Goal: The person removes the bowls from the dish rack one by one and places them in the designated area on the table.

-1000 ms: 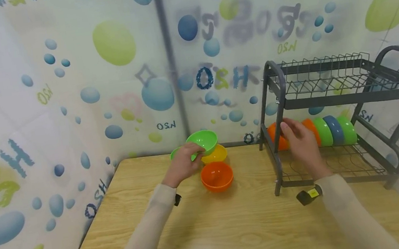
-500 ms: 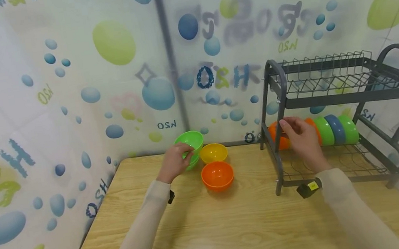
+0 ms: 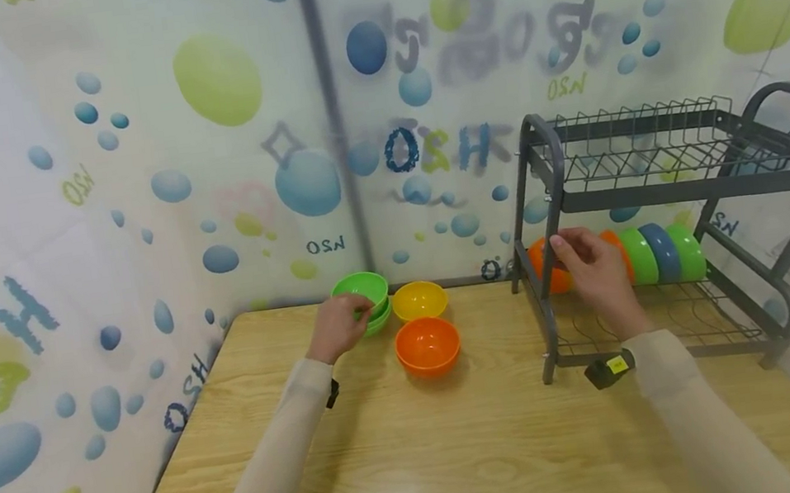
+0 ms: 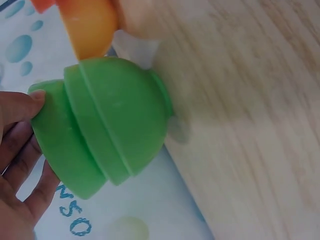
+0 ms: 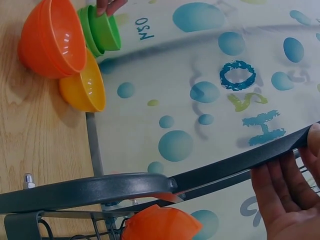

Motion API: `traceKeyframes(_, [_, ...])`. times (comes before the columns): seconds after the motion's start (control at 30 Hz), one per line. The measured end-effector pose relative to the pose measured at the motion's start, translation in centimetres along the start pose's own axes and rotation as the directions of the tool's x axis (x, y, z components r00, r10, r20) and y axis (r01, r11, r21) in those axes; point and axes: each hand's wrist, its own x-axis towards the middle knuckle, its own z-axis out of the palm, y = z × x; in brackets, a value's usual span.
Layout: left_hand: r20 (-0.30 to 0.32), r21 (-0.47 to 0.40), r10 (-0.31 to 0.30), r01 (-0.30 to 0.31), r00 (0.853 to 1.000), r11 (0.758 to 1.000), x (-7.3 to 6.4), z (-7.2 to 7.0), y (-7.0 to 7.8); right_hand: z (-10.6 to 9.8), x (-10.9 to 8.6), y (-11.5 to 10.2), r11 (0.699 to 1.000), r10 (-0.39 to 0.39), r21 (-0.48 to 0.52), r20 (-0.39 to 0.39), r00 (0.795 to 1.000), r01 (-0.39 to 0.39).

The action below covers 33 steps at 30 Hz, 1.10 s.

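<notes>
My left hand point(image 3: 338, 326) pinches the rim of a green bowl point(image 3: 361, 287) between thumb and fingers. In the left wrist view this held bowl point(image 4: 62, 137) sits partly inside other green bowls point(image 4: 132, 112), nested on the table. Just right of that stack are a yellow bowl point(image 3: 421, 301) and, nearer to me, stacked orange bowls point(image 3: 428, 348). My right hand point(image 3: 603, 279) holds the front left post of the dark dish rack point(image 3: 702, 188), the thumb on one side and the fingers on the other, as the right wrist view shows.
On the rack's lower tier, orange, green point(image 3: 686, 254) and blue point(image 3: 661, 253) bowls stand on edge in a row, partly hidden by my right hand. The upper wire tier point(image 3: 654, 162) rises above them. A patterned curtain point(image 3: 265, 172) hangs behind the wooden table point(image 3: 407, 453).
My left hand has carried the green bowl leftward from above the yellow bowl, then down onto the green stack. The right hand stays on the rack post.
</notes>
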Motion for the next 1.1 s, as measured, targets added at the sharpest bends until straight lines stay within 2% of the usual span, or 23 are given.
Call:
traceKeyframes(0.23, [0.004, 0.033, -0.029, 0.028, 1.0, 0.999, -0.5, 1.0, -0.4, 0.1, 0.1, 0.2, 1.0, -0.004, 0.014, 0.001, 1.0, 0.004])
traceKeyframes(0.37, [0.032, 0.031, -0.057, 0.056, 0.998, 0.998, -0.6, 1.2, -0.3, 0.2, 0.0, 0.2, 1.0, -0.004, 0.009, 0.004, 1.0, 0.004])
traceKeyframes(0.47, [0.065, 0.015, -0.072, 0.071, 0.995, 0.997, -0.6, 1.3, -0.1, 0.2, 0.1, 0.4, 1.0, 0.001, 0.012, 0.002, 1.0, -0.001])
traceKeyframes(0.6, [0.09, -0.039, -0.06, 0.064, 0.994, 0.997, -0.5, 1.3, -0.1, 0.2, 0.1, 0.5, 1.0, 0.003, 0.018, -0.006, 1.0, -0.003])
traceKeyframes(0.83, [0.088, -0.074, -0.056, 0.063, 0.994, 0.995, -0.7, 1.6, -0.4, 0.2, 0.1, 0.5, 0.999, -0.019, 0.029, -0.012, 1.0, 0.019])
traceKeyframes(1.0, [0.118, -0.11, -0.136, 0.149, 0.984, 0.983, -0.6, 1.9, 0.1, 0.3, 0.1, 0.6, 0.999, -0.022, 0.032, -0.015, 1.0, 0.023])
traceKeyframes(1.1, [0.159, -0.183, -0.201, 0.228, 0.967, 0.956, -0.4, 2.0, 0.8, 0.3, 0.2, 0.7, 0.999, -0.027, 0.037, -0.017, 0.999, 0.028])
